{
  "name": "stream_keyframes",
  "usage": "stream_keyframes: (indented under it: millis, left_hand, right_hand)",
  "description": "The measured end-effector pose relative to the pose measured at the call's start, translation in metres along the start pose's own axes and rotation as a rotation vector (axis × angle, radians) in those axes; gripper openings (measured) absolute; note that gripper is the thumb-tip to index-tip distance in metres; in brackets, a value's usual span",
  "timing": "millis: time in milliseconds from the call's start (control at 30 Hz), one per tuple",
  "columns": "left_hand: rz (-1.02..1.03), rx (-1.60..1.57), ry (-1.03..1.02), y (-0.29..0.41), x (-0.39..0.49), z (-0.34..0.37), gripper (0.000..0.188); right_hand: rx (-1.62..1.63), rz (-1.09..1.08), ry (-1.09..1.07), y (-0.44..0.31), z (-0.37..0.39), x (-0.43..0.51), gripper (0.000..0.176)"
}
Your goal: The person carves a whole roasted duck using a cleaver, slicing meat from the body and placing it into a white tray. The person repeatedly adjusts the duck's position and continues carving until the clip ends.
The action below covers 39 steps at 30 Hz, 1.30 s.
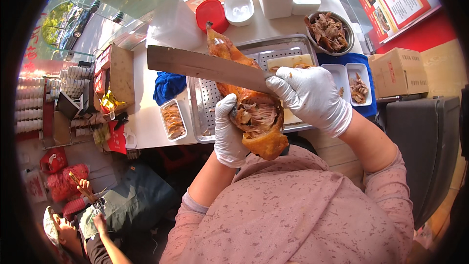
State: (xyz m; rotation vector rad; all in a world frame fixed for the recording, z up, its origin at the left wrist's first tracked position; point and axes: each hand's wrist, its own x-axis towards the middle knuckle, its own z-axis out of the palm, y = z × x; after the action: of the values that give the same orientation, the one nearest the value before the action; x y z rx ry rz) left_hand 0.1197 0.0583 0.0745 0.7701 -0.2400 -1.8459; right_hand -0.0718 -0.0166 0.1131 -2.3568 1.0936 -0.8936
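Note:
My left hand (pixel 230 132), in a white disposable glove, grips a browned roast duck (pixel 262 115) by its side. The duck is tilted over the tray, its narrow end pointing away from me. Its near end is cut away, baring torn meat and a flap of golden skin. My right hand (pixel 311 93), also gloved, is closed around a broad knife (pixel 205 68); its fingers hide the handle. The long blade lies across in front of the duck, pointing left. Whether blade and skin touch, I cannot tell. Beneath is a perforated metal tray (pixel 205 110) with a cutting board (pixel 293 59) bearing slices.
A plastic box of sliced meat (pixel 173 120) and a blue cloth (pixel 169 86) lie left. To the right are a metal bowl of bony pieces (pixel 328 33) and two white containers (pixel 358 84). A red tub (pixel 212 15) stands behind. Another person (pixel 95 220) is at lower left.

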Motion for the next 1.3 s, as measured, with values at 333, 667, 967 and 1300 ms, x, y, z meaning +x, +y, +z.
stream_keyframes:
  millis: [333, 667, 967, 1300]
  left_hand:
    - [0.064, -0.047, 0.015, 0.005, -0.001, 0.007, 0.061]
    - [0.09, -0.066, 0.002, 0.013, 0.0, 0.004, 0.061]
    - [0.079, -0.062, 0.021, 0.014, 0.002, 0.001, 0.06]
    - [-0.004, -0.088, 0.086, -0.009, 0.016, -0.019, 0.057]
  right_hand:
    - [-0.078, -0.049, 0.001, 0.008, 0.004, -0.012, 0.03]
    - [-0.093, -0.042, -0.105, 0.03, -0.006, -0.03, 0.034]
    - [-0.049, -0.076, -0.094, 0.033, 0.003, -0.023, 0.036]
    - [-0.048, 0.084, -0.282, 0.047, 0.025, -0.024, 0.056]
